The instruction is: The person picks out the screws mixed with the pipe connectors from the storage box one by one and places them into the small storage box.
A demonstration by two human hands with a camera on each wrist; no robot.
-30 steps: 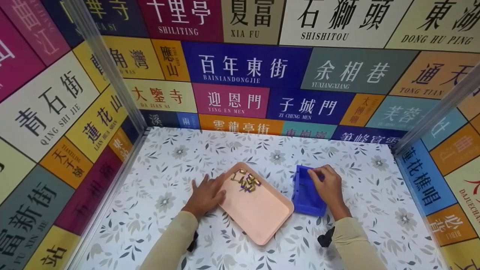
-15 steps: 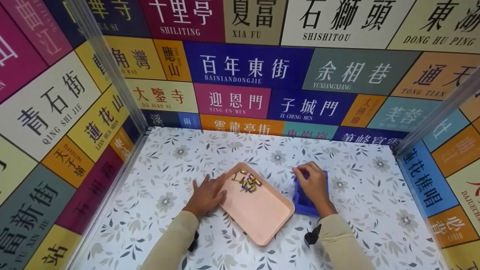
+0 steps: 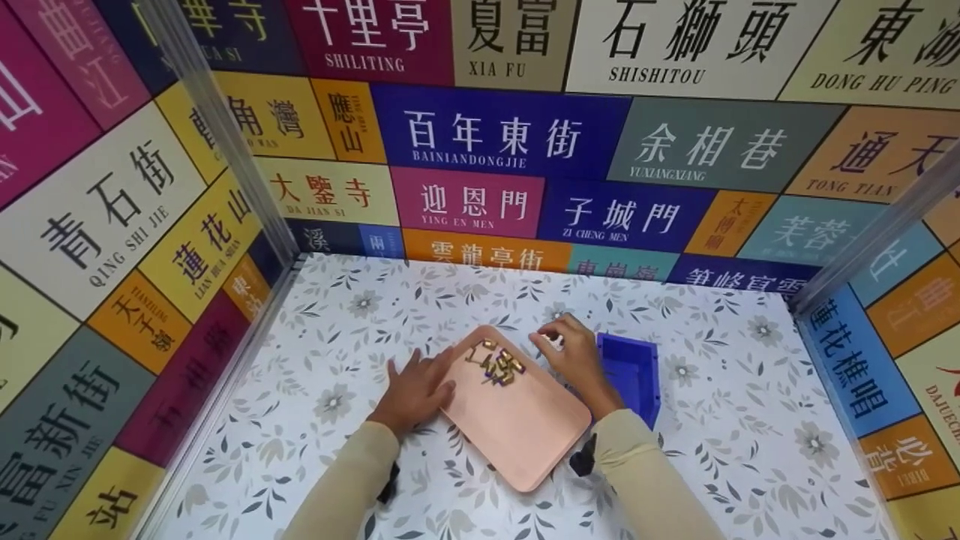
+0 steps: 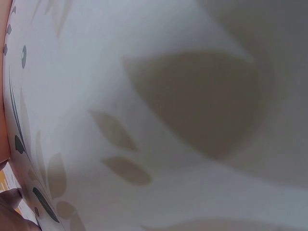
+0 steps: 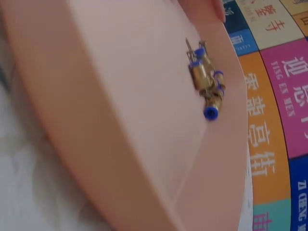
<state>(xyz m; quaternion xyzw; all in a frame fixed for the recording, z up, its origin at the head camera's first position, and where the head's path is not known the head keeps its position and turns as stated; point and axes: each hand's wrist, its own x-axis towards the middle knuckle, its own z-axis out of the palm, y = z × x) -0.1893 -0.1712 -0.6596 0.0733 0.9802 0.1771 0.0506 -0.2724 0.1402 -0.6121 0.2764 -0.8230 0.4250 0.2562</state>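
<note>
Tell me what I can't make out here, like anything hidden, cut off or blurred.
Head view: whether the right hand pinches anything; its fingertips are too small.
Head view: the near left corner of the blue box, behind the right hand.
Head view: part of the edge of the tray, under the left hand.
Right wrist view: the number of metal pieces, which overlap and blur.
Left wrist view: the left hand, mostly cut off by the left edge.

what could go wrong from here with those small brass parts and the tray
The brass-coloured parts lie heaped together, so picking up or adding one might scatter the others.
The left hand rests at the edge of the pink tray; a hard push there could shift it.
The right hand is close beside the blue box, so a careless move might bump it.
</note>
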